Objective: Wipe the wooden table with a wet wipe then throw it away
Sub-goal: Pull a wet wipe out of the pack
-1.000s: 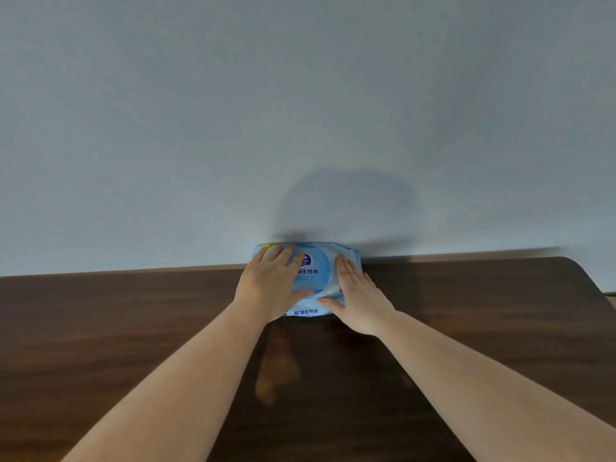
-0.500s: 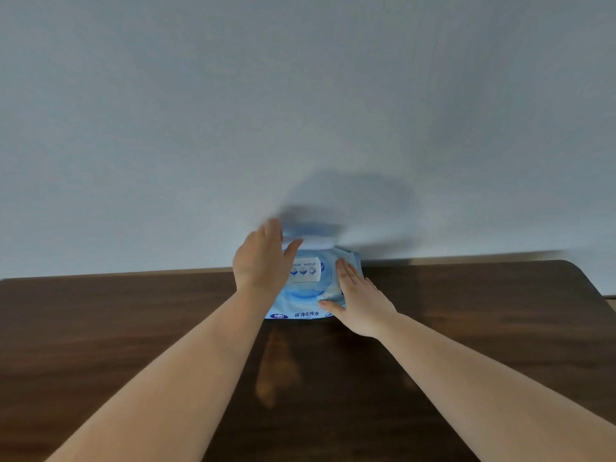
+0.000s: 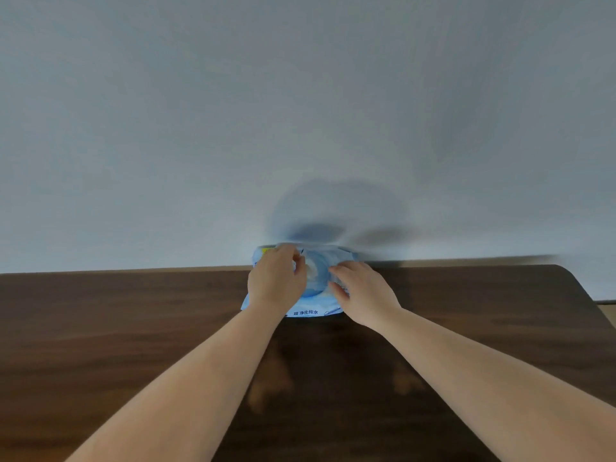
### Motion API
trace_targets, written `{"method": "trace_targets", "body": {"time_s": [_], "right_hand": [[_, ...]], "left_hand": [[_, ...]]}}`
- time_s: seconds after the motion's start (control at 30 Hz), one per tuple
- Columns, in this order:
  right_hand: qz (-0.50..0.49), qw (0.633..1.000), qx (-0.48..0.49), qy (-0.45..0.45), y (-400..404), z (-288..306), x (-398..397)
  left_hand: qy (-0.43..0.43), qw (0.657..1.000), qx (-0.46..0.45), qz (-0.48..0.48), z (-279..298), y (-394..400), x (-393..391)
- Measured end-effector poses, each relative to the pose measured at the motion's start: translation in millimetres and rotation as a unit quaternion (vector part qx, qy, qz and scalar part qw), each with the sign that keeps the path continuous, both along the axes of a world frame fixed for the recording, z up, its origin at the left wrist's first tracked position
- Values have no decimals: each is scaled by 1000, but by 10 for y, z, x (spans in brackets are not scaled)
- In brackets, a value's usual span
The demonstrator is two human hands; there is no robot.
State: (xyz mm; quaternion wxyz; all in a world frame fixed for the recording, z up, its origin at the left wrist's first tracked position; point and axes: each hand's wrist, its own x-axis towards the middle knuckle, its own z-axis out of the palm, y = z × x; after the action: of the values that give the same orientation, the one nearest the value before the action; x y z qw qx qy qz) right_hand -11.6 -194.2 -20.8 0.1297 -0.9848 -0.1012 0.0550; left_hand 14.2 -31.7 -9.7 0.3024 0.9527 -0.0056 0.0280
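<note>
Across the near part of the wooden table, two bare forearms are stretched forward. Farther on, the left hand is laid on the blue wet wipe pack, fingers curled, pinching something white at its middle. The right hand is pressed flat, fingers together. The pack is set at the table's far edge, against the wall.
</note>
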Motion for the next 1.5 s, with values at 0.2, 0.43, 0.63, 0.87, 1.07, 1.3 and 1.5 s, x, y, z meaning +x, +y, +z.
{"method": "trace_targets", "body": {"time_s": [0.2,0.43,0.63,0.87,1.07,1.3,1.5], "right_hand": [[-6,1000,-1,-9,392,-30,210],[-60,998,5,-1,525,-59,312],[-78,989,119,-35,510,67,263],[-200,926,310,-74,311,395,76],[-244,862,444,-6,212,717,-70],[-196,850,487,50,205,993,-268],[-182,880,437,45,187,1051,-384]], "left_hand": [[35,997,1,71,34,449,8],[72,994,38,70,-18,567,-49],[99,990,52,86,9,597,-27],[86,993,49,71,167,529,-56],[5,998,-41,-41,381,441,-115],[22,993,-46,-102,627,318,-248],[18,990,-127,-57,758,368,-393]]}}
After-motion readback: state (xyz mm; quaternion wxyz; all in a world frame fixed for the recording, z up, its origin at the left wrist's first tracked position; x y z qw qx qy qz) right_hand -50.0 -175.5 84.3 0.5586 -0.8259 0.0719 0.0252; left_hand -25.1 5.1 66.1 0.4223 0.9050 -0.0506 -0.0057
